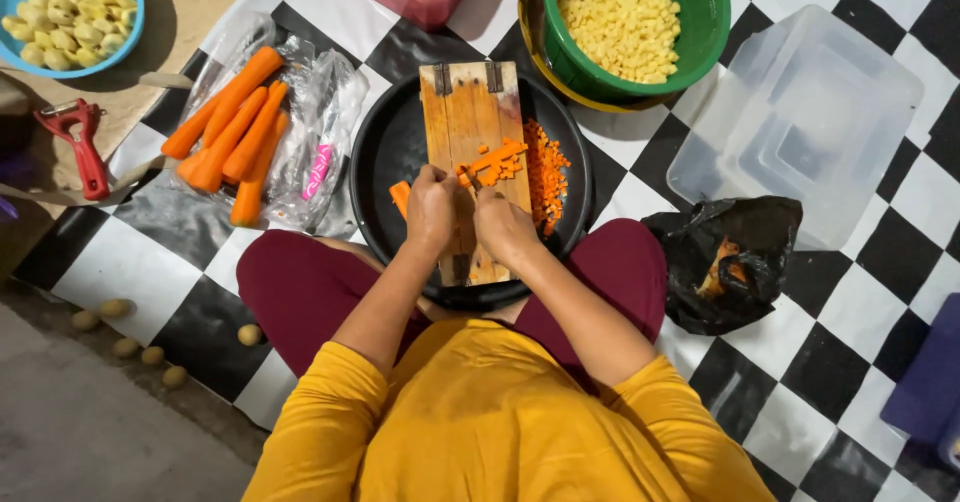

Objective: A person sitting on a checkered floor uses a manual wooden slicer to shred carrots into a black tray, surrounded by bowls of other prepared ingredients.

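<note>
A wooden cutting board (470,112) lies across a round black tray (385,152) in front of my lap. My left hand (430,210) presses down on carrot strips (400,196) at the board's left edge. Right beside it, my right hand (503,227) grips a knife whose blade is mostly hidden between my hands. Small diced carrot cubes (497,160) sit on the board just beyond my fingers. A larger heap of diced carrot (548,172) fills the tray to the right of the board.
Several whole peeled carrots (232,127) lie on clear plastic at left. A red peeler (82,142), a blue bowl of peeled potatoes (68,14), a green bowl of diced potato (620,17), a clear lidded container (800,112) and a black bag of peelings (725,262) surround the tray.
</note>
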